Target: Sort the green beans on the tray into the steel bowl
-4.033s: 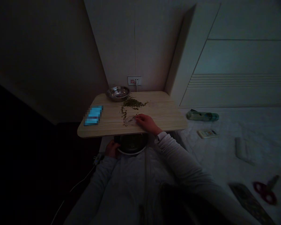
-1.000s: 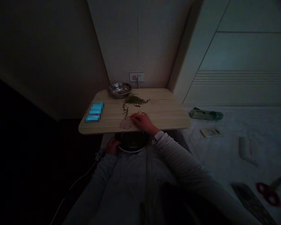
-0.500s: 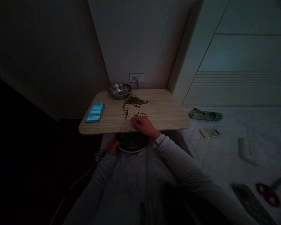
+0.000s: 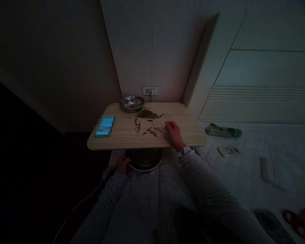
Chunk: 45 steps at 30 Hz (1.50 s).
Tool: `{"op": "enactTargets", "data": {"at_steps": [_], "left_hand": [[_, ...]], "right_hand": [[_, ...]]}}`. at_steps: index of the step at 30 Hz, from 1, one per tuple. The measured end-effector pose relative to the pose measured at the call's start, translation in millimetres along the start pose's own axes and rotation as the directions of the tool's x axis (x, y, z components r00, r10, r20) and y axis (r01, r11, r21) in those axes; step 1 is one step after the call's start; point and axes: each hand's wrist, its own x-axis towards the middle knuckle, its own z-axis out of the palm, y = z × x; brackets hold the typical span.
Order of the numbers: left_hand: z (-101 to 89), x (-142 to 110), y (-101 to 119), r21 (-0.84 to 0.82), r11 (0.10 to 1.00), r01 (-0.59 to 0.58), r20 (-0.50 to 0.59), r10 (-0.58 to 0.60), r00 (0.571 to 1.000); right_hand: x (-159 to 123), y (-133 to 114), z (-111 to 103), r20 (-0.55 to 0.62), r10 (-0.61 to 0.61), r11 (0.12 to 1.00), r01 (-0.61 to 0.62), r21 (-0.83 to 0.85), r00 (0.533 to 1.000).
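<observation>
Green pcs., sm., seed- or bean-like (image 4: pixel 146 114): one dense heap at mid-rear of the pale wood table (image 4: pixel 188 130), w/ a thin trail down its L side and a loose patch nearer the front edge. Est. handling: each v. light, hard, dry, apt to roll or skitter; prob. sturdy under a fingertip. Best hold: singly, thumb + forefinger; in qty., a cupped palm or hand edge drawn low along the wood, w/ little force.

R hand (image 4: pixel 175 135), qty. 1: over the table's front R part, just R of the loose patch; fingers bent in toward thumb. Whether anything is pinched: can't tell, too dim.

L hand (image 4: pixel 123 164), qty. 1: below the front edge, closed on the L side of a dark pan (image 4: pixel 146 160), pale rim, held at lap level. Est.: rigid, moderate wt., smooth inside; firm grip at the side suits, kept level. Contents, if any: n/a, too dark.

Steel bowl (image 4: pixel 132 108), shiny: rear L corner, just beside the heap. Est.: thin, light, slick; take by the flared rim.

Also: lit screen (image 4: pixel 104 126), blurred, flat at table's L side.
</observation>
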Motion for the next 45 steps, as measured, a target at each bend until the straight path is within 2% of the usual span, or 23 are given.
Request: {"op": "enactTargets", "data": {"at_steps": [4, 10, 17, 23, 26, 30, 33, 38, 42, 45], "left_hand": [[3.5, -6, 5, -0.024, 1.0, -0.003, -0.005, 0.003, 1.0], [4.3, -5, 6, -0.001, 1.0, -0.026, -0.005, 0.026, 1.0], [3.1, 0, 5, -0.006, 1.0, 0.013, -0.019, -0.013, 1.0], [1.3, 4, 10, 0.056, 0.997, 0.054, 0.018, -0.055, 0.998], [2.3, 3, 11, 0.065, 0.997, 0.047, 0.001, -0.047, 0.999], [3.0, 1, 9, 0.042, 0.999, 0.029, -0.008, -0.029, 1.0], [2.3, 2, 8, 0.017, 0.999, 0.043, -0.002, -0.043, 0.999], [3.8, 3, 6, 0.017, 0.999, 0.048, -0.027, -0.048, 0.999], [7.0, 1, 7, -0.01, 0.999, 0.049, -0.037, -0.049, 0.998], [6.6, 0, 8, 0.034, 0.998, 0.053, 0.006, -0.053, 0.999]], "right_hand": [[7, 5, -14, -0.058, 0.026, 0.999, -0.027, -0.02, 0.998], [-1, 3, -12, 0.063, 0.003, 0.996, 0.002, -0.084, 0.998], [-9, 3, -20, 0.07, -0.003, 0.985, 0.014, -0.171, 0.998], [-11, 8, -17, 0.131, -0.013, 0.969, 0.045, -0.243, 0.991], [-11, 9, -16, 0.187, -0.008, 0.971, 0.052, -0.234, 0.982], [-12, 9, -17, 0.268, -0.011, 0.989, 0.05, -0.139, 0.963], [-11, 9, -19, 0.237, -0.027, 0.994, 0.05, -0.093, 0.971], [-10, 7, -18, 0.173, -0.012, 0.992, 0.034, -0.123, 0.985], [-11, 1, -11, 0.174, -0.013, 0.99, 0.038, -0.137, 0.985], [-11, -5, -2, 0.136, 0.003, 0.985, 0.021, -0.174, 0.991]]}}
